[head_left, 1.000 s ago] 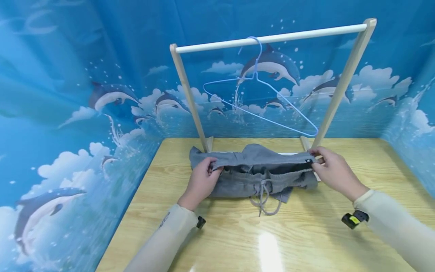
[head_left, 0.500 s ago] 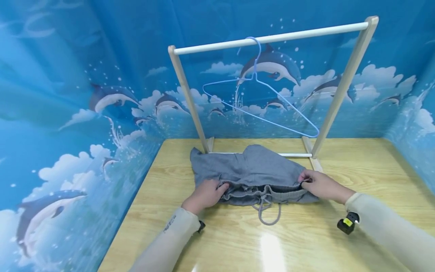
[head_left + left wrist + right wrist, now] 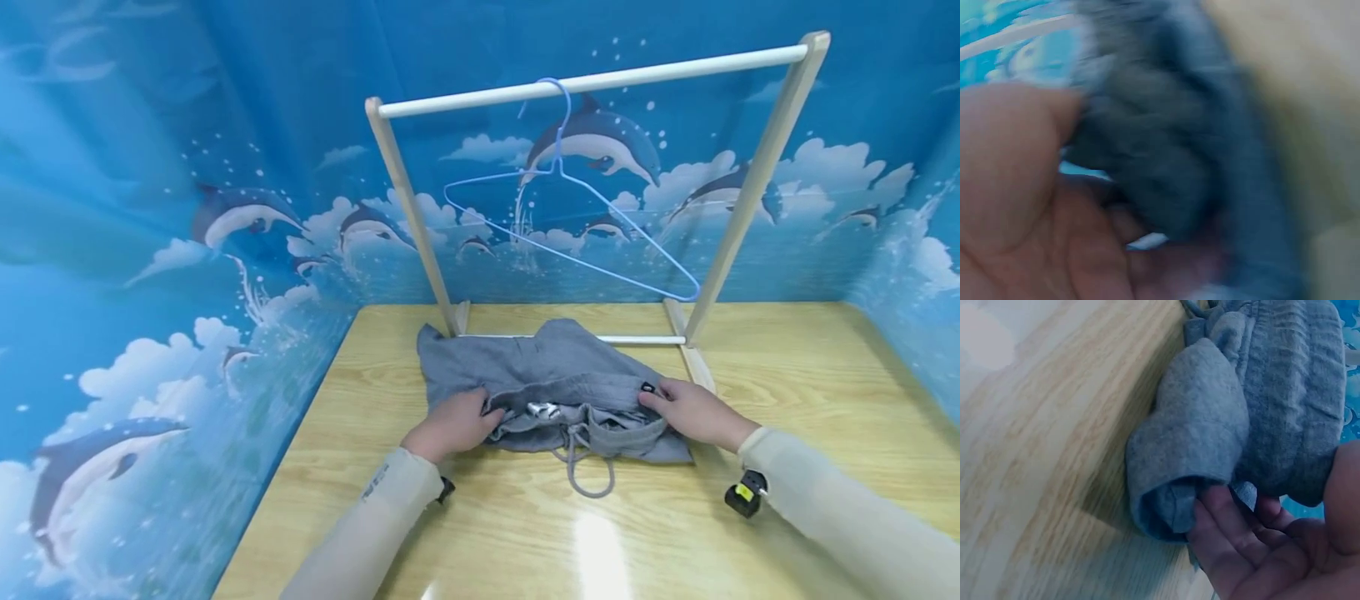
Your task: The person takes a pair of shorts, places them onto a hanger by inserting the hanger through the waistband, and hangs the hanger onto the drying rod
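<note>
A pair of grey drawstring trousers (image 3: 510, 358) lies bunched on the table, its gathered waistband facing me. The looped drawstring (image 3: 592, 492) hangs off the front. My left hand (image 3: 455, 423) grips the waistband's left end, thumb toward the opening; the left wrist view is blurred, with cloth (image 3: 1147, 137) between thumb and fingers. At the right end my right hand (image 3: 697, 410) pinches the back edge by a small black tag (image 3: 648, 387). In the right wrist view its fingers (image 3: 1222, 525) reach under the cloth, touching a rolled fold (image 3: 1191, 425). A pale patch shows inside the opening.
A wooden rack (image 3: 600, 81) stands behind the trousers, its low rail partly covered by them. From its top rail hangs a light blue wire hanger (image 3: 558, 146). Dolphin-print cloth (image 3: 262, 208) walls the wooden table (image 3: 517, 542) at the back and sides.
Both hands brought the raised waistband edge down toward me, spreading the cloth behind it. Since half a second ago my right hand has shifted slightly left, and the black tag shows again.
</note>
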Tool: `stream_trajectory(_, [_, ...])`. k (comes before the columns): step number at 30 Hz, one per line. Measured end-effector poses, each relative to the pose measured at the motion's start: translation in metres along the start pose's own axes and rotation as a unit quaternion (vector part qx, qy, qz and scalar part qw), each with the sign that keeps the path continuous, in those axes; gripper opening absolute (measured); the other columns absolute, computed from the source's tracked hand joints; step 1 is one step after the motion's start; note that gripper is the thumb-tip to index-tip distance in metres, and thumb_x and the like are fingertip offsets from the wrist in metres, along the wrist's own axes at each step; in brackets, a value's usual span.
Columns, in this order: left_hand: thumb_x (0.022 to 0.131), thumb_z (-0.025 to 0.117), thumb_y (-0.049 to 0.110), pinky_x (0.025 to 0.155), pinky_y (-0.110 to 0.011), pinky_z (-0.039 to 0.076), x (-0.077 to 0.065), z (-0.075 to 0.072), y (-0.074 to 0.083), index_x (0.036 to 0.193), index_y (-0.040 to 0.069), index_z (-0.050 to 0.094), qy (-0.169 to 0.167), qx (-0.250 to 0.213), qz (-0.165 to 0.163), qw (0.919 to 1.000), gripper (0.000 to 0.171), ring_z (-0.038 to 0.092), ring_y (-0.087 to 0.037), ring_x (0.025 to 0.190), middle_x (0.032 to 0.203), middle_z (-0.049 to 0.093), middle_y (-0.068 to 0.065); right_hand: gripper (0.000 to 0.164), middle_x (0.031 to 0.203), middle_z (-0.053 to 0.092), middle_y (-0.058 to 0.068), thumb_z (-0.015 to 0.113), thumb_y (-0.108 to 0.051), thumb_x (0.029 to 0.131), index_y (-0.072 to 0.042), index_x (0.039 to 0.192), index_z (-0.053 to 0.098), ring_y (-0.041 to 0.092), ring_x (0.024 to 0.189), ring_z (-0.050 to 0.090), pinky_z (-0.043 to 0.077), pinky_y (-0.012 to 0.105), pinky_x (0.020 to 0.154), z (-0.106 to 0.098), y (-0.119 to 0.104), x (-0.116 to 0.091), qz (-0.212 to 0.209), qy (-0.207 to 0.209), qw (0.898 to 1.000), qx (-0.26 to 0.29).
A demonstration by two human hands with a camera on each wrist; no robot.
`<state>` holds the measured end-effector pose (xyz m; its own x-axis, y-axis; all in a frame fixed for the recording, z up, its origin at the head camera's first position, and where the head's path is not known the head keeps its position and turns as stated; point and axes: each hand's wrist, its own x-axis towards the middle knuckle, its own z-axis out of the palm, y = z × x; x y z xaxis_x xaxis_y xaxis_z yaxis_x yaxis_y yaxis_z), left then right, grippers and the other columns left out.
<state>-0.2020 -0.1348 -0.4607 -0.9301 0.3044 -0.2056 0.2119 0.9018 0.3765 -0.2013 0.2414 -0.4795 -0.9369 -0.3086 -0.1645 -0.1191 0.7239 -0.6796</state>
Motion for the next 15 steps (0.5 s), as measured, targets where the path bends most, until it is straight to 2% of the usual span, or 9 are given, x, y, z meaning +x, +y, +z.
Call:
stream_trajectory(2, [0.103, 0.059, 0.042, 0.083, -0.047, 0.055, 0.000, -0.012, 0.011, 0.133, 0.005, 0.058, 0.014, -0.011, -0.007, 0.9998, 0.047, 0.068, -0.030, 0.096, 0.114, 0.068, -0.012, 0.043, 0.067, 0.040, 0.001, 0.050, -0.041, 0.109, -0.011, 0.080, 0.046, 0.017, 0.059, 0.037, 0.034, 0.032, 0.056, 0.001, 0.000, -0.001, -0.011, 0.014, 1.000, -0.020])
stream_trajectory(4, [0.100, 0.063, 0.036, 0.083, -0.046, 0.055, 0.001, -0.025, 0.031, 0.138, 0.006, 0.054, 0.061, -0.015, 0.004, 0.9980, 0.049, 0.066, -0.027, 0.096, 0.119, 0.065, -0.010, 0.041, 0.067, 0.039, 0.001, 0.050, -0.040, 0.109, -0.011, 0.080, 0.046, 0.017, 0.059, 0.036, 0.033, 0.032, 0.056, 0.002, 0.000, -0.001, -0.016, 0.024, 0.999, -0.032])
stream_trajectory(5, [0.099, 0.065, 0.032, 0.086, -0.045, 0.055, 0.003, -0.030, 0.043, 0.142, 0.007, 0.051, 0.091, -0.015, 0.023, 0.9955, 0.051, 0.065, -0.027, 0.101, 0.125, 0.063, -0.010, 0.040, 0.067, 0.039, 0.001, 0.051, -0.039, 0.109, -0.011, 0.080, 0.046, 0.017, 0.059, 0.036, 0.033, 0.032, 0.056, 0.002, 0.000, -0.002, -0.015, 0.028, 0.999, -0.037])
stream_trajectory(7, [0.098, 0.065, 0.024, 0.092, -0.044, 0.054, 0.006, -0.039, 0.073, 0.146, 0.008, 0.046, 0.139, -0.009, 0.080, 0.9870, 0.054, 0.062, -0.026, 0.109, 0.132, 0.058, -0.010, 0.039, 0.066, 0.038, 0.001, 0.052, -0.036, 0.109, -0.011, 0.080, 0.046, 0.017, 0.058, 0.035, 0.033, 0.033, 0.055, 0.003, 0.001, -0.002, -0.016, 0.035, 0.998, -0.047])
stream_trajectory(9, [0.096, 0.066, 0.020, 0.105, -0.044, 0.049, 0.009, -0.045, 0.105, 0.152, 0.012, 0.042, 0.175, 0.013, 0.148, 0.9734, 0.061, 0.054, -0.025, 0.127, 0.144, 0.051, -0.010, 0.036, 0.067, 0.039, 0.001, 0.051, -0.034, 0.109, -0.011, 0.082, 0.048, 0.017, 0.059, 0.037, 0.033, 0.033, 0.056, 0.005, 0.001, -0.002, -0.019, 0.034, 0.998, -0.051])
stream_trajectory(11, [0.096, 0.066, 0.018, 0.114, -0.045, 0.042, 0.014, -0.048, 0.136, 0.159, 0.017, 0.033, 0.186, 0.027, 0.221, 0.9569, 0.072, 0.042, -0.026, 0.143, 0.156, 0.041, -0.011, 0.031, 0.069, 0.043, 0.002, 0.051, -0.032, 0.110, -0.010, 0.088, 0.052, 0.017, 0.060, 0.042, 0.037, 0.034, 0.058, 0.007, 0.000, -0.001, -0.027, 0.032, 0.998, -0.053])
stream_trajectory(12, [0.096, 0.065, 0.019, 0.118, -0.046, 0.037, 0.016, -0.049, 0.150, 0.162, 0.020, 0.028, 0.188, 0.031, 0.249, 0.9496, 0.076, 0.035, -0.027, 0.148, 0.160, 0.036, -0.011, 0.028, 0.071, 0.046, 0.003, 0.050, -0.031, 0.110, -0.007, 0.097, 0.057, 0.018, 0.063, 0.046, 0.040, 0.036, 0.061, 0.007, 0.000, -0.001, -0.034, 0.031, 0.997, -0.055])
stream_trajectory(15, [0.098, 0.060, 0.021, 0.126, -0.050, 0.021, 0.025, -0.049, 0.185, 0.167, 0.028, 0.012, 0.180, 0.036, 0.308, 0.9335, 0.084, 0.012, -0.029, 0.159, 0.169, 0.019, -0.013, 0.032, 0.093, 0.067, 0.014, 0.049, -0.028, 0.110, -0.002, 0.126, 0.059, 0.028, 0.083, 0.066, 0.052, 0.047, 0.075, 0.008, -0.002, -0.003, -0.048, 0.036, 0.997, -0.055])
